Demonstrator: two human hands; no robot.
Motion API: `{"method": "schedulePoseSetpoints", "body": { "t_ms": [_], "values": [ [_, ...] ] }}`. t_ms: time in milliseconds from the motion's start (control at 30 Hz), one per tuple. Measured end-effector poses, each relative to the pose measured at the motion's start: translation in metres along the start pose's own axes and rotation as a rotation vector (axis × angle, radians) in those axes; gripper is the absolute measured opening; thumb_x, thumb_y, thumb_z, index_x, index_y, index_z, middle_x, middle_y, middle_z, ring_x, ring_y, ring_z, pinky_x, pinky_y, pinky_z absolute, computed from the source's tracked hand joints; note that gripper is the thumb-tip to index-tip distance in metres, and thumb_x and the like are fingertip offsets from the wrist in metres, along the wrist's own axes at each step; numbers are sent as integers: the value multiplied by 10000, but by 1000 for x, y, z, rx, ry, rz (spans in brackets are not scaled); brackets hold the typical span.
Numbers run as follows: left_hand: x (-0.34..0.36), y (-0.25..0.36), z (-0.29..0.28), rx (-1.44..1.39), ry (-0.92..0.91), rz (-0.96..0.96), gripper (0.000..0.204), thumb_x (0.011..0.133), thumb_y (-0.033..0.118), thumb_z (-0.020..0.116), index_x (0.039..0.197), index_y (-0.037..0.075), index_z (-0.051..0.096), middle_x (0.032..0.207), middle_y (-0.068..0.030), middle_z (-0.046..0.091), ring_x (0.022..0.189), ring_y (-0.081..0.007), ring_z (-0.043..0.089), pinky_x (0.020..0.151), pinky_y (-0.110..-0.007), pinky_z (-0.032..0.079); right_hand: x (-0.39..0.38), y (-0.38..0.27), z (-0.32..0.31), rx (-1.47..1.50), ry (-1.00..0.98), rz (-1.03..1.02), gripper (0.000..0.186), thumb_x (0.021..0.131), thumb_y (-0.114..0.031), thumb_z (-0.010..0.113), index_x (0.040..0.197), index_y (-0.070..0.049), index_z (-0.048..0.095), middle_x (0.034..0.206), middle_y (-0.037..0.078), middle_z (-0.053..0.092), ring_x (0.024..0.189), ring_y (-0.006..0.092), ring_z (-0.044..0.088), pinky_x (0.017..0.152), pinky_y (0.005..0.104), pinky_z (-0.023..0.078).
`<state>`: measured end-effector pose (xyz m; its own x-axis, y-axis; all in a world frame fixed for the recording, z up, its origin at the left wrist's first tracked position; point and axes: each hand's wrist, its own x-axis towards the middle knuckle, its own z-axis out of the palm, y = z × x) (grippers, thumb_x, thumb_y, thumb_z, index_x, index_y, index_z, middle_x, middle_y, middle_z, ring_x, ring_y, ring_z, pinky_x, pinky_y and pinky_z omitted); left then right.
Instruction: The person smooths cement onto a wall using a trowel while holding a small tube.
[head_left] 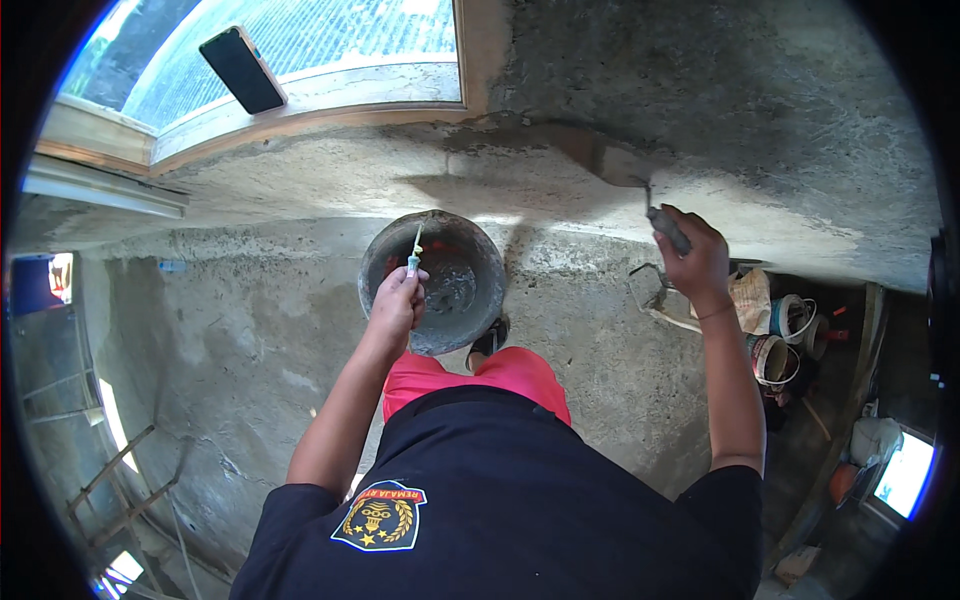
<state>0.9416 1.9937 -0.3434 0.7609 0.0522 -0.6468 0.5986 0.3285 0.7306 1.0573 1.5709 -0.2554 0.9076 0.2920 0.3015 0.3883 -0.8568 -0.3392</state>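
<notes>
My right hand (692,258) is closed round the handle of a pointing trowel (618,166), whose blade lies against the wall (720,110) where grey wet-looking mortar meets a paler area. In my left hand (400,303) is a small narrow-bladed tool (415,252) with a pale handle, its thin blade pointing away from me. Below that hand, on the floor, stands a round dark mortar tub (487,290) with wet grey mix inside. The tool's blade overlaps the tub in the view, held above it.
A phone (243,70) leans on the wooden window frame (380,112) at upper left. Buckets (772,358) and a sack (750,300) sit on the floor to the right. My shoe (490,338) is close beside the tub. Wooden poles (125,510) stand at lower left.
</notes>
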Motion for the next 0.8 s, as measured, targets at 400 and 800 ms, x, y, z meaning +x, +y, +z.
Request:
{"method": "schedulePoseSetpoints", "body": {
  "t_ms": [400,800],
  "values": [
    [-7,6,-8,34,-3,-18,193,1090,253,454,1075,90,557,692,62,399,504,-57,312,445,-252,218,-19,93,39,29,-17,-15,339,838,-173,763,1164,-94,715,972,106,736,834,321,722,730,393,590],
    [-8,0,-8,14,-2,-29,196,1094,269,451,1076,111,564,691,54,395,503,-60,315,442,-251,215,1,89,53,-22,-98,28,330,867,-223,748,1178,-125,698,968,84,725,801,318,710,699,400,582]
  ]
}}
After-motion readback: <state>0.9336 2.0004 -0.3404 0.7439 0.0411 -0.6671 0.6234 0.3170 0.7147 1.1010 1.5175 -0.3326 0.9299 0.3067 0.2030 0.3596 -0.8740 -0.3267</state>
